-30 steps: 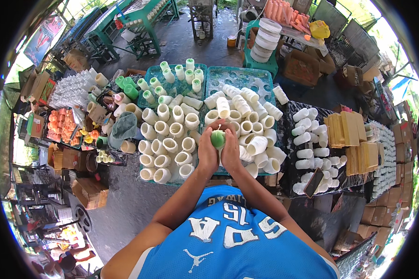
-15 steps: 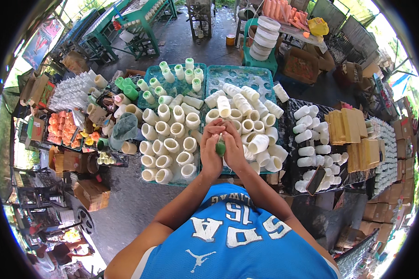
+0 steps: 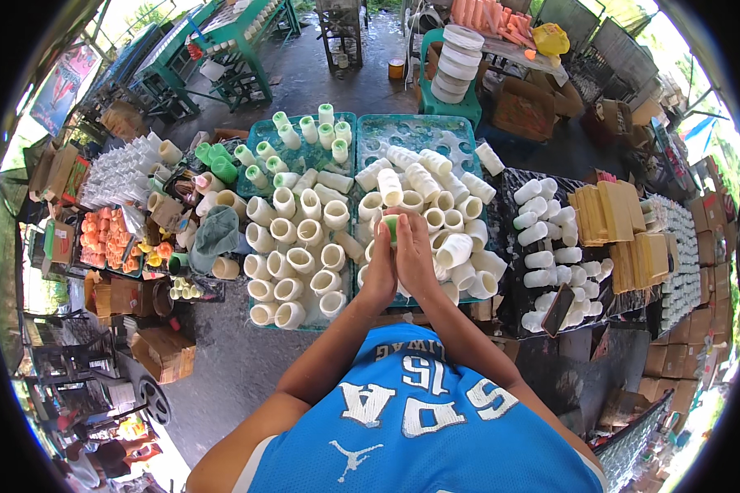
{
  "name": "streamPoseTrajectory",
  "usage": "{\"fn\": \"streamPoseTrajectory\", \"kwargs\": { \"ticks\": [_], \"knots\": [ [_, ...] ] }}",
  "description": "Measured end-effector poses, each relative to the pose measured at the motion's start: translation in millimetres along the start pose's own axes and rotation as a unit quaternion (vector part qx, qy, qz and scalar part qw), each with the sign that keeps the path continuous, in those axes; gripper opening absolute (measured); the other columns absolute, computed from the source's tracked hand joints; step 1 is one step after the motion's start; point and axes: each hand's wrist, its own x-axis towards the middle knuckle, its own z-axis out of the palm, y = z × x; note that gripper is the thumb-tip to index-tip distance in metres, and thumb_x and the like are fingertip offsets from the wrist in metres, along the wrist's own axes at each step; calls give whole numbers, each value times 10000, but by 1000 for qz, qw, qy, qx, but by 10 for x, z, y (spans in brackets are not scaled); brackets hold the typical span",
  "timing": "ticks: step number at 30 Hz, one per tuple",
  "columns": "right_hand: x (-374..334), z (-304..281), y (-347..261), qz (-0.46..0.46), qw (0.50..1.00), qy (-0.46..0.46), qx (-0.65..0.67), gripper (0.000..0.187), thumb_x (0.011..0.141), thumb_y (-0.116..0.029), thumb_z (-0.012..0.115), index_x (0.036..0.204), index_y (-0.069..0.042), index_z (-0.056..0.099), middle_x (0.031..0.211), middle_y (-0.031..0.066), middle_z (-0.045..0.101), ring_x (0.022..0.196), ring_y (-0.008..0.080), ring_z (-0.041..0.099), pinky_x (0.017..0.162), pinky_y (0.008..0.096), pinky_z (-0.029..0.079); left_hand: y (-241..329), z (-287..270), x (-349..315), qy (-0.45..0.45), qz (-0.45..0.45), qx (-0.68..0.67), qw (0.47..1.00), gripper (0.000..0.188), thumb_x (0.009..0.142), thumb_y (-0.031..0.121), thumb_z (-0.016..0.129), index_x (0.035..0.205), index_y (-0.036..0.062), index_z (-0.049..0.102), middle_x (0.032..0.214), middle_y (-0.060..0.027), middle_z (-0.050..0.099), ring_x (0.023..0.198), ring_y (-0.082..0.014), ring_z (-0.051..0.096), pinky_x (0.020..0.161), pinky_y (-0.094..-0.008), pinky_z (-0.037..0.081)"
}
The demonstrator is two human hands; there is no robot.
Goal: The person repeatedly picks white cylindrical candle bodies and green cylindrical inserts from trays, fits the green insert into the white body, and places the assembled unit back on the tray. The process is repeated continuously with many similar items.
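Note:
My left hand and my right hand are pressed palm to palm around a small green lump. Its top shows between the fingers; the rest is hidden, so its exact kind is unclear. The hands are over a pile of ribbed, cream-white hollow cylinders in the right teal tray. Left of the hands, many smooth cream hollow cylinders stand or lean in rows. Behind them, slim pale-green cylinders stand upright in the left teal tray.
At right, white cylinders, a dark phone-like slab and stacked yellow sheets lie on black plastic. At left are orange pieces and a grey-green cloth. A green stool bearing stacked white discs stands behind.
My hands have gone from loosely cupped, fingers interlaced, to palms pressed flat together. The green lump has shifted from between the palms up toward the fingertips. The view has shifted slightly.

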Motion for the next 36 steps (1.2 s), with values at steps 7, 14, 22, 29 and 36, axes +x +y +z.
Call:
{"fn": "streamPoseTrajectory", "kwargs": {
  "ticks": [7,14,22,29,36],
  "knots": [
    [-35,-9,20,-72,997,-32,-13,559,1202,-392,296,1565,-30,519,1555,198,501,1457,298,479,1219,425,380,305,94,-20,9,52,23,998,633,1193,500,271,1669,91,355,1613,-123,501,1470,-205,497,1229,-389,398],
    [-87,27,-228,-21,998,-54,26,629,1184,-457,353,1673,-61,366,1638,214,378,1522,336,393,1264,450,307,486,207,-147,-32,104,55,993,614,1205,444,262,1665,50,361,1596,-147,516,1448,-227,521,1239,-387,382],
    [-149,-88,-503,-97,991,-51,-78,610,1190,-395,337,1682,-34,340,1647,203,355,1538,330,351,1278,455,266,616,240,-252,-92,114,72,987,628,1197,452,323,1638,14,411,1610,-123,500,1453,-178,492,1221,-351,382],
    [-197,-210,-756,-171,983,-8,-69,520,1190,-321,362,1441,9,676,1512,219,548,1478,341,450,1216,455,352,662,360,-343,-66,177,65,980,579,1183,432,402,1438,-53,589,1465,-133,602,1300,-186,619,1137,-355,484],
    [-273,-87,-349,-20,999,33,-22,480,1178,-340,468,1410,16,692,1173,177,758,1190,224,659,1035,356,501,480,-37,-50,20,189,48,981,475,1173,380,477,1235,-53,665,1132,-128,755,1009,-186,748,908,-330,610]
  ]
}}
